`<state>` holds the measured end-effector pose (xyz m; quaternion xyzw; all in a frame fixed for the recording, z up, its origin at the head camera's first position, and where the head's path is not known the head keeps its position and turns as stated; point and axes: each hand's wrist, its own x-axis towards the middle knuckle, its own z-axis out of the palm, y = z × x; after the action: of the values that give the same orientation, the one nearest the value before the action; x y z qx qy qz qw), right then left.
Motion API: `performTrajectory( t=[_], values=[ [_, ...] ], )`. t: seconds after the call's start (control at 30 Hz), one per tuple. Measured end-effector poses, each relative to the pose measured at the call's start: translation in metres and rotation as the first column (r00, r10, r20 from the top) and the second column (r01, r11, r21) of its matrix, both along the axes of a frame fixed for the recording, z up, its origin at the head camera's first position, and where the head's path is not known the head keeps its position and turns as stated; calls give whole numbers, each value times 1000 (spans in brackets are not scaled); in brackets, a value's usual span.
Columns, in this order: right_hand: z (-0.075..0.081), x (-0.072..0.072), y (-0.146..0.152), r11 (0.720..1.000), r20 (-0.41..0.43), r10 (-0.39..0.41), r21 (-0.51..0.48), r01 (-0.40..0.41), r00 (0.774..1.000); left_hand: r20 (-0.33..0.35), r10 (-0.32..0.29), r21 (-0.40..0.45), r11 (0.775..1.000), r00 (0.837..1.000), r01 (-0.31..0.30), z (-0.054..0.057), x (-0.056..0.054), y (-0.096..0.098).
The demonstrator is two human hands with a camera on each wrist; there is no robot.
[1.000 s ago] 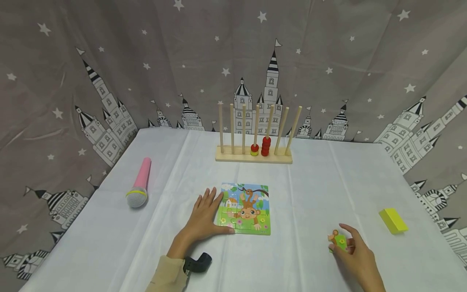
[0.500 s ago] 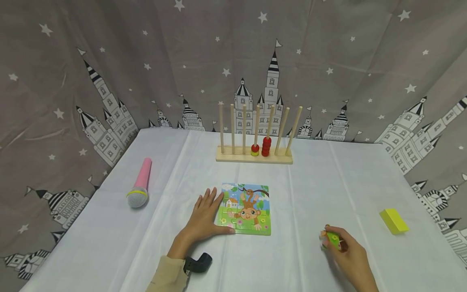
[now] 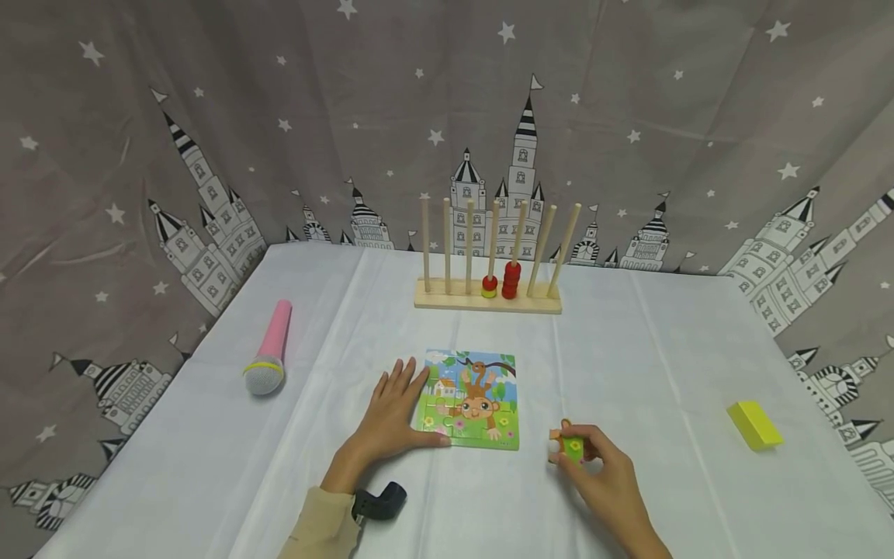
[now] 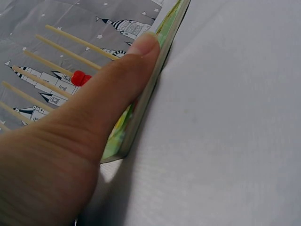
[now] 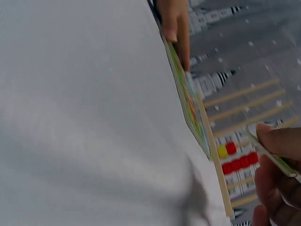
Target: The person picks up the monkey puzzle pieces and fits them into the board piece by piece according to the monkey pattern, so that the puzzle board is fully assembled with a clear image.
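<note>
A square jigsaw puzzle [image 3: 482,400] with a monkey hanging from a branch lies flat on the white cloth. My left hand [image 3: 391,423] rests at its left side, fingers extended, with the thumb [image 4: 127,70] lying over the near edge. To the right of the puzzle, my right hand [image 3: 604,473] pinches a puzzle piece [image 3: 574,448] between thumb and fingers. That piece is green with a yellow flower and a bit of brown monkey. In the right wrist view the piece [image 5: 282,165] shows edge-on, raised off the cloth.
A wooden peg abacus [image 3: 486,303] with red and yellow beads stands behind the puzzle. The pink toy microphone [image 3: 272,341] lies at the left. A yellow block [image 3: 754,425] sits at the right. A grey castle-print curtain [image 3: 391,101] hangs behind the table.
My right hand has moved left with the puzzle piece, coming close to the puzzle's right side. My left hand has stayed in place on the puzzle.
</note>
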<state>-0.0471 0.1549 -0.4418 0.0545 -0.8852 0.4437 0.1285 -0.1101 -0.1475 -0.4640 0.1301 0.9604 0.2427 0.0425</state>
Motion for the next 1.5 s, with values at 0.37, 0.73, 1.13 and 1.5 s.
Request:
performTrajectory(
  t=[0.37, 0.73, 1.13, 1.5],
  values=[
    [-6, -22, -39, 988, 38, 151, -33, -150, 988, 2, 1, 1, 1000, 1000, -1, 0, 0, -1],
    [-11, -47, -60, 981, 95, 195, -45, -191, 976, -3, 2, 4, 1000, 1000, -2, 1, 0, 1],
    [-18, -51, -67, 978, 183, 190, 47, -202, 965, -9, 3, 2, 1000, 1000, -3, 3, 1, -1],
    [-15, -46, -68, 980, 134, 155, 104, -170, 979, -12, 5, 1, 1000, 1000, -5, 2, 1, 1]
  ],
)
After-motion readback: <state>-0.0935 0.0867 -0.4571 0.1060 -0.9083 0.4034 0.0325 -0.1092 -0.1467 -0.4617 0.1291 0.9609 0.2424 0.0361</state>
